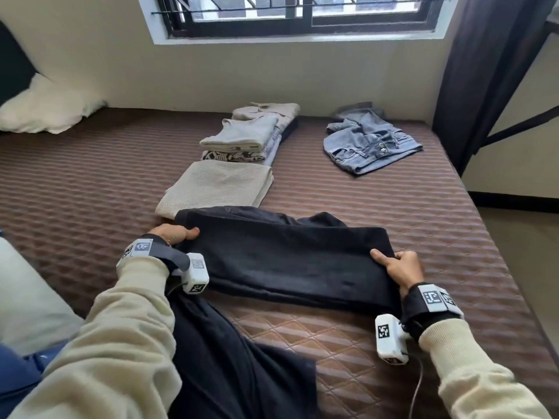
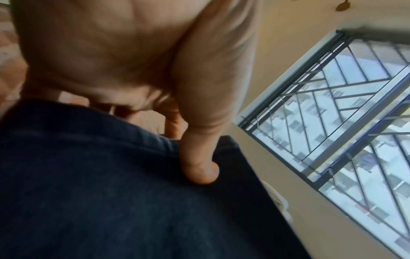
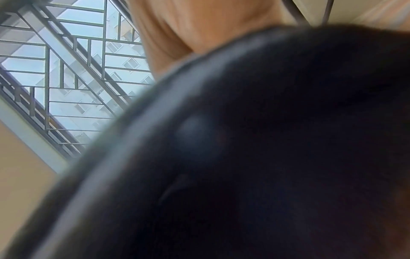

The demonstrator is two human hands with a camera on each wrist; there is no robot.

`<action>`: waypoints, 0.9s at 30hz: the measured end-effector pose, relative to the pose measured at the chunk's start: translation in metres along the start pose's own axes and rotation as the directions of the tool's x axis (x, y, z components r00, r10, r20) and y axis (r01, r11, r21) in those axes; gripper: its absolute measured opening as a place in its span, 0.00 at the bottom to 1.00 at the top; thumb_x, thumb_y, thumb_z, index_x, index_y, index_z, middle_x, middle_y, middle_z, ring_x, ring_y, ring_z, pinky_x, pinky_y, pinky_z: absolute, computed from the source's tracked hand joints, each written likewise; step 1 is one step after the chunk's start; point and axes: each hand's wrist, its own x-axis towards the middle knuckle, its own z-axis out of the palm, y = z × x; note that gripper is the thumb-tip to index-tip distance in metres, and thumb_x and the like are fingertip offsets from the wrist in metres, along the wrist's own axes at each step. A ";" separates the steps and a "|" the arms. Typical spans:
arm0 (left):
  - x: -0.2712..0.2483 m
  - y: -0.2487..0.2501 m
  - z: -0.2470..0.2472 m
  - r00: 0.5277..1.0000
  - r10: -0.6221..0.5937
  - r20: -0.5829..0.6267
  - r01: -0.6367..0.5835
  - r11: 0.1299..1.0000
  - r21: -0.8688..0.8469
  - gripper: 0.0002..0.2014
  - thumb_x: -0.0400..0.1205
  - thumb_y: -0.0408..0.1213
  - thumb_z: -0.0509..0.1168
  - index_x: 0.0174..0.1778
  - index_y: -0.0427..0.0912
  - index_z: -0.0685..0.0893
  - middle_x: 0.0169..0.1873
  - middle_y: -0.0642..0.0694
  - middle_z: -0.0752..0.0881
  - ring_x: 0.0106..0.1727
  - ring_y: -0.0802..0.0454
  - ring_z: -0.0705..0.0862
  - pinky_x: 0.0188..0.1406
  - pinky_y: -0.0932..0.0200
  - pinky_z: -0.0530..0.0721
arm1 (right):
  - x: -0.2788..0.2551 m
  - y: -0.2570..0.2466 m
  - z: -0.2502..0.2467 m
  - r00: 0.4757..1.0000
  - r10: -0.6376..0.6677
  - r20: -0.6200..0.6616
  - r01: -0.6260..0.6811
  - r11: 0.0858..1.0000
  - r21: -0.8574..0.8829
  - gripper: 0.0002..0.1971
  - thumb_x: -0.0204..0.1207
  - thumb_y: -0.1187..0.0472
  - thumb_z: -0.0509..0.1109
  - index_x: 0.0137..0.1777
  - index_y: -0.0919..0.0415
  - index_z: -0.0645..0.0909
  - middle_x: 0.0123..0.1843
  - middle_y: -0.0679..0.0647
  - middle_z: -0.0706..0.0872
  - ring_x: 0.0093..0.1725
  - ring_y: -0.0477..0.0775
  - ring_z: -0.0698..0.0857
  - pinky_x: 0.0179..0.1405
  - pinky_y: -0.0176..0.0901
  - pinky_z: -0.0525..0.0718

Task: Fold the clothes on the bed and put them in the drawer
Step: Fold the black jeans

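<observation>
A dark navy garment (image 1: 287,258) lies part-folded across the near side of the bed, one end trailing toward me. My left hand (image 1: 174,232) grips its left edge, thumb on top. My right hand (image 1: 399,266) grips the right end of the fold, thumb over the cloth. In the left wrist view the thumb (image 2: 199,168) presses into the navy cloth (image 2: 111,192). The right wrist view is mostly filled by blurred dark fabric (image 3: 266,157); the fingers are hidden there.
A folded beige top (image 1: 217,187) lies just beyond the garment, then a stack of folded clothes (image 1: 251,134). Folded jeans (image 1: 367,145) sit at the back right. A white pillow (image 1: 42,108) is far left. The brown quilted mattress (image 1: 90,182) ends at the right by a dark curtain (image 1: 484,71).
</observation>
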 end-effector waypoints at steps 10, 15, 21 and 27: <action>-0.057 0.027 -0.006 0.998 0.034 -0.055 -0.028 0.994 0.104 0.35 0.52 0.53 0.85 0.51 0.37 0.88 0.47 0.42 0.91 0.52 0.41 0.89 0.62 0.40 0.83 | -0.018 -0.010 -0.003 0.984 -0.087 0.154 0.037 0.952 0.303 0.11 0.78 0.66 0.72 0.58 0.61 0.75 0.50 0.63 0.87 0.43 0.60 0.87 0.42 0.55 0.89; -0.091 0.039 0.004 1.000 0.004 -0.004 -0.004 0.993 0.116 0.18 0.67 0.37 0.82 0.47 0.32 0.87 0.46 0.37 0.90 0.52 0.39 0.87 0.64 0.38 0.81 | -0.020 -0.010 -0.011 0.984 -0.148 0.102 0.109 0.944 0.312 0.08 0.79 0.68 0.71 0.48 0.56 0.76 0.48 0.59 0.87 0.42 0.58 0.86 0.46 0.55 0.87; -0.147 0.086 0.028 0.980 0.198 0.005 -0.198 0.977 0.079 0.09 0.71 0.35 0.78 0.36 0.34 0.86 0.37 0.39 0.89 0.41 0.42 0.87 0.44 0.51 0.85 | -0.017 -0.013 -0.047 0.969 -0.248 -0.012 0.240 0.922 0.303 0.09 0.78 0.69 0.72 0.44 0.54 0.77 0.43 0.56 0.87 0.39 0.54 0.85 0.41 0.50 0.86; -0.180 0.126 0.102 0.925 0.374 0.072 -0.360 0.920 -0.155 0.18 0.75 0.26 0.74 0.20 0.42 0.79 0.24 0.45 0.81 0.27 0.50 0.81 0.31 0.59 0.81 | -0.007 -0.016 -0.133 0.922 -0.284 -0.263 0.351 0.900 0.259 0.12 0.76 0.71 0.73 0.41 0.53 0.76 0.41 0.51 0.83 0.37 0.44 0.82 0.41 0.42 0.82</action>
